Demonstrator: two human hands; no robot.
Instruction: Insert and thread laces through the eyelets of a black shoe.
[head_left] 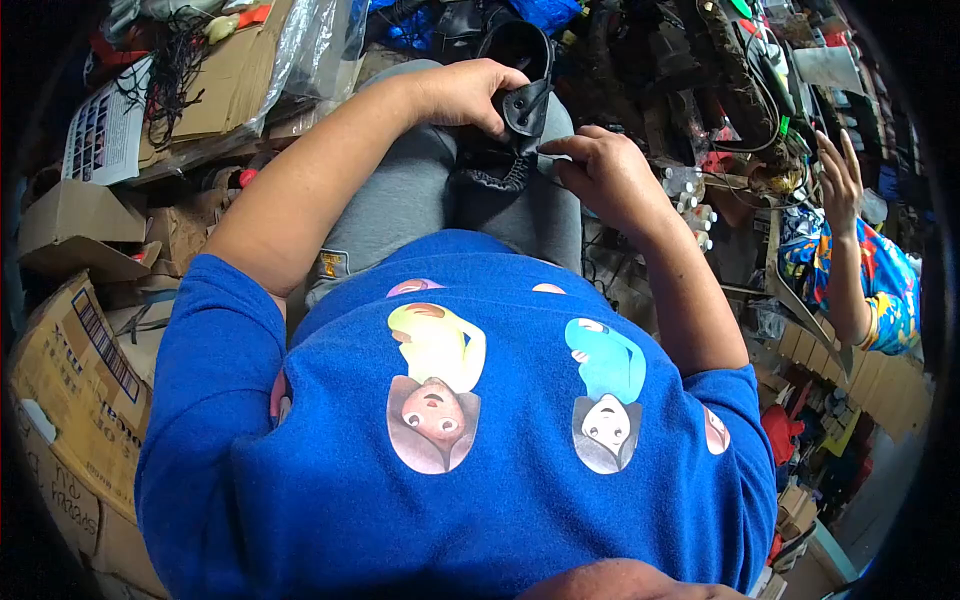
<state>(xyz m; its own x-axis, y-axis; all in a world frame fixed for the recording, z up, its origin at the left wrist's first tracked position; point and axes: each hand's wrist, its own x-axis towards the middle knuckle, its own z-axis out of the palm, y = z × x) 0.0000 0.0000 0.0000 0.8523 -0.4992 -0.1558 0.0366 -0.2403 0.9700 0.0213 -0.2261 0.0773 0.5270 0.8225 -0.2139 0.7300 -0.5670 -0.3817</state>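
Observation:
Over my lap, my left hand [470,95] grips a black leather shoe [527,108] by a flap with small round eyelets, thumb on the near side. The shoe's round opening points away from me, and a gathered, elastic-looking black part hangs toward my thighs. To its right is my right hand [605,168], with the index finger reaching to the shoe's edge and the other fingers curled in. Whether a small tool or thread sits in those fingers is too fine to make out.
Cardboard boxes [80,235] and a flat cardboard sheet [225,75] with black cords lie at my left. Several small bottles [690,205] stand at my right beside cluttered dark shelving. Farther right, another person's hand [840,180] is raised, above a bright patterned sleeve.

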